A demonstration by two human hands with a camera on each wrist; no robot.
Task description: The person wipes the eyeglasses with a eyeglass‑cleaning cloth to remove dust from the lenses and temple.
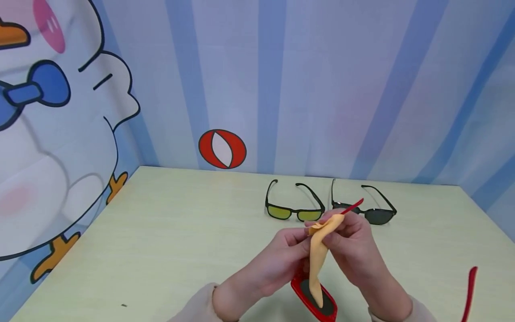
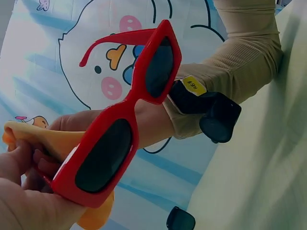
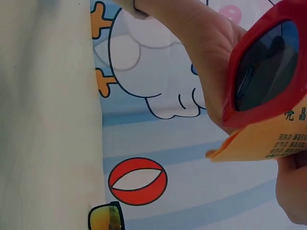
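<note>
We hold the red sunglasses [image 2: 126, 111] between our two grips: the left grip [image 1: 277, 264] is clamped on the frame, the right grip [image 1: 358, 250] pinches an orange cloth [image 1: 318, 256] around a temple. Beyond both grips on the surface [image 1: 181, 232] sit yellow-lensed glasses [image 1: 279, 213]; beyond the right grip, partly hidden by it, dark-lensed glasses [image 1: 378, 217].

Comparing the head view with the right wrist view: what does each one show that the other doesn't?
Only the head view shows the dark-lensed glasses, standing on the table's far side, partly behind the right hand.

Only the right wrist view shows the dark printed characters on the yellow-orange cloth.

Both show that cloth, the red sunglasses, the yellow-lensed glasses and the red-and-white ball printed on the backdrop.
</note>
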